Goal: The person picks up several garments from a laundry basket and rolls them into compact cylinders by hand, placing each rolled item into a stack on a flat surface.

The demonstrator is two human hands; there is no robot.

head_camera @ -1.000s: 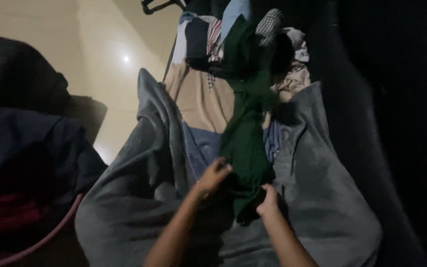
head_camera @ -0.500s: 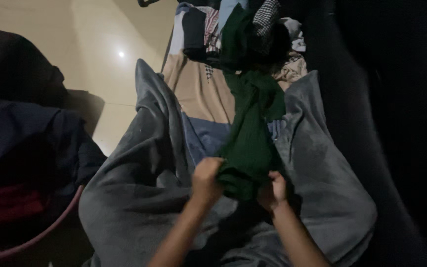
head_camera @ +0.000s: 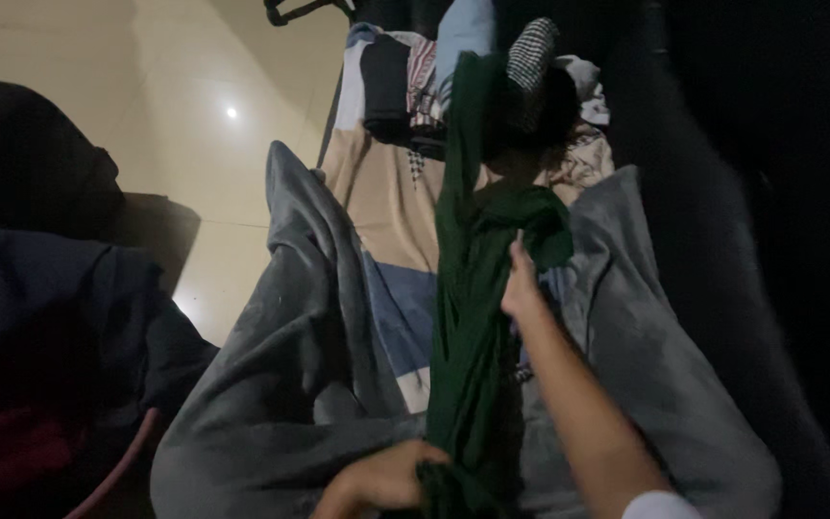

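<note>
Dim light, view down over the lap.

Containers: at lower left a round tub or basket with a pink rim (head_camera: 117, 468), only partly in frame. In it, dark clothing: a navy piece (head_camera: 60, 298) on top, something red (head_camera: 2, 452) below. Contents otherwise too dark to sort.

Dark green ribbed garment (head_camera: 473, 327): stretched into a long narrow band, long axis running near to far, from bottom centre up toward the heap of clothes (head_camera: 492, 86) at top. Far end lies on that heap; partway up it bunches into a wider fold.

Left hand (head_camera: 381, 481): bottom centre, fingers closed around the near end of the green garment, gripping it tight.

Right hand (head_camera: 521, 284): out along the band, at its right edge just below the bunched fold, touching the cloth. Whether the fingers pinch it or only press, I cannot tell.

Under the garment: grey fleece blanket (head_camera: 271, 384) spread both sides; between its halves a sheet in tan, blue and white blocks (head_camera: 386, 221).

Heap holds striped, checked and pale blue pieces. Cream tiled floor (head_camera: 194, 115) at upper left with a point of reflected light.
</note>
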